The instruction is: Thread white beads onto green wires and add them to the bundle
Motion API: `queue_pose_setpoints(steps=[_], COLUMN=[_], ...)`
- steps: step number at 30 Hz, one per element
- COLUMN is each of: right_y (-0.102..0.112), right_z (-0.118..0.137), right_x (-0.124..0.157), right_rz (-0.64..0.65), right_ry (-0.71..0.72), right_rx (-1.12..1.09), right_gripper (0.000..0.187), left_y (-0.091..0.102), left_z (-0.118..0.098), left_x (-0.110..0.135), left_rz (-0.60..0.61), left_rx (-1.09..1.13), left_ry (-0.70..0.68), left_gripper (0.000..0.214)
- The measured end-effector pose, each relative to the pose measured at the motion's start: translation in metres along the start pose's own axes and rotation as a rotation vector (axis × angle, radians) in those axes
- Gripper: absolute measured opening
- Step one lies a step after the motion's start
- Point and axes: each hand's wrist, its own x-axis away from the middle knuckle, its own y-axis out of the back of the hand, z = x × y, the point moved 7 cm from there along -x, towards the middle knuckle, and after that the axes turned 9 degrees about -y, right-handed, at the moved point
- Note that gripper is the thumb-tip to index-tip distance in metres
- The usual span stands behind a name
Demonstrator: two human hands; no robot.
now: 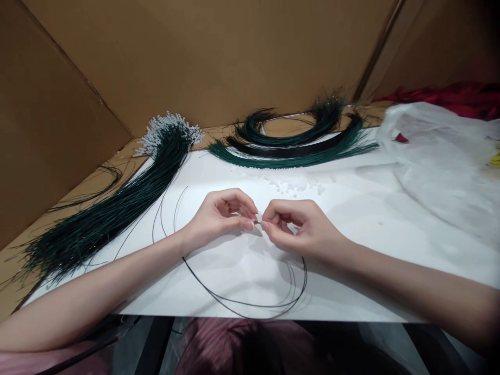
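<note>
Near the middle of the white tabletop (351, 281), my left hand (222, 213) and my right hand (300, 226) meet fingertip to fingertip. Both pinch a thin dark wire (242, 303), whose short end shows between the fingertips. The rest of it hangs in a wide loop below my hands, down to the table's front edge. Just beyond the hands lie small white beads (292, 185), scattered in a loose heap. Whether a bead sits in the fingers is too small to tell.
On the left lies a thick bundle of dark green wires (128, 203) with white tips (167, 133). Curved bundles of green and black wire (297, 148) lie at the back. A clear plastic bag (441, 172) and red material (453, 99) are at the right. Cardboard walls (219, 57) stand behind.
</note>
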Motion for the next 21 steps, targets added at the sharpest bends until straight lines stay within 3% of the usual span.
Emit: queue_pose_setpoints(steps=[21], right_y=[-0.0026], right_z=[-0.0031], right_x=[-0.0004], right_rz=[0.024], right_ry=[-0.030], right_rx=[0.023], right_gripper=[0.007], left_y=[-0.0054], left_z=[-0.0053], left_x=[0.0015], left_rz=[0.034], left_rx=[-0.095], left_ry=[0.005], left_gripper=[0.020])
